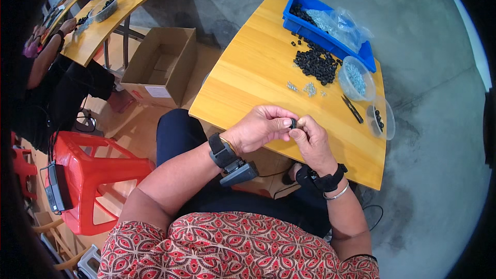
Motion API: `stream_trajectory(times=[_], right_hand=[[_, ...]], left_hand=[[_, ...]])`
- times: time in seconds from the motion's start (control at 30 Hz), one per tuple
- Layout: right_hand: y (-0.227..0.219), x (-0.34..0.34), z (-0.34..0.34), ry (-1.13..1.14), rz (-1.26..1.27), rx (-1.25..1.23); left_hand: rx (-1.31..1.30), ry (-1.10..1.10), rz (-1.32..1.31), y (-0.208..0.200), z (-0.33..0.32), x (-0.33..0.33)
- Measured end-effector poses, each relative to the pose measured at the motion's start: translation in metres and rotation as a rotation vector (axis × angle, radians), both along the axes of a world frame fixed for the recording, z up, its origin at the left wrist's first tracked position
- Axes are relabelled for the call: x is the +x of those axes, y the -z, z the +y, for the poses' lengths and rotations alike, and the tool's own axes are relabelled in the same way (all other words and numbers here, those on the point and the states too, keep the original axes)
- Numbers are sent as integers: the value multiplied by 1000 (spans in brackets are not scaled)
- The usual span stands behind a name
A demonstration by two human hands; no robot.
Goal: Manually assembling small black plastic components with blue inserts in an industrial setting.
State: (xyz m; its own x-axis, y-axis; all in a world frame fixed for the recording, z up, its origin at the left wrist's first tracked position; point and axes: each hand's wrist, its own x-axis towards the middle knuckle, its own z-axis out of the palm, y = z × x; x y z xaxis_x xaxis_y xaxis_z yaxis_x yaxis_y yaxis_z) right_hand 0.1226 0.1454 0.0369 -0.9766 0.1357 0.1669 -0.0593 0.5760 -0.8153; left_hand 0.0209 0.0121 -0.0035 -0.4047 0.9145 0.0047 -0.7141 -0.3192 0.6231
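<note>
A small black plastic part is pinched between both my hands, just above the table's near edge. My left hand closes thumb and fingers on it from the left. From the right, my right hand presses thumb and bent fingertips against the same part, most of which the fingers hide. Beyond them, small silvery metal pieces lie in little groups. Behind these spreads a heap of black parts. To the right of my hands lies a slim black hand tool, like snips or tweezers.
The yellow table bears a blue tray, a clear tub of metal pieces and a shallow clear dish with black parts. Leftward are a cardboard box, a red stool and another person's arm at a second table.
</note>
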Motion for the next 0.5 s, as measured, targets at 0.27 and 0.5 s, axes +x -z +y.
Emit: stream_trajectory(times=[0.27,0.5], right_hand=[[-4,-5,-10,-127,178,93],[1,-4,-9,-91,149,48]], left_hand=[[36,27,-22,-3,0,-2],[29,31,-34,-5,0,-2]])
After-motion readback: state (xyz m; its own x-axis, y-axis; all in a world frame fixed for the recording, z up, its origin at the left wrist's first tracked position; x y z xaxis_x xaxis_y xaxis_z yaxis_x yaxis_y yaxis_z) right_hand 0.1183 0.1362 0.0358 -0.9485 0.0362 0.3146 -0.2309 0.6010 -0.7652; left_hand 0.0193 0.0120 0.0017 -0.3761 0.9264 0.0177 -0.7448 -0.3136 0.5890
